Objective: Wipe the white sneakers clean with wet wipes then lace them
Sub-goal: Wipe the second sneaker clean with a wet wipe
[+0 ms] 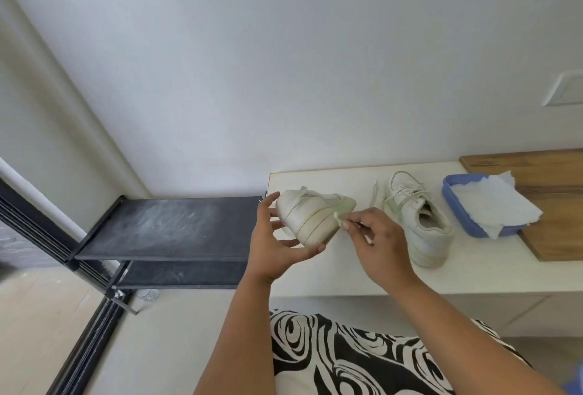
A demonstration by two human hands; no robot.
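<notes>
**Sneaker Sole Gets a Wipe-Down at the Desk**

A person's left hand (277,246) held a white sneaker (312,214) tipped on its side above the near-left corner of the pale desk (473,274), the grip curled round the shoe with the thumb under the sole edge. Just right of that grip, the right hand (381,249) pinched a small wad of wet wipe (338,219) and pressed it against the sneaker's sole rim. Further right of the pinching hand, the second sneaker (419,224) stood upright on the desk, its laces loose. Beyond it sat a blue tray (454,205) heaped with white wipes (495,202), resting partly on a wooden board (555,227). Left of the holding hand stood a black shelf rack (164,227).
</notes>
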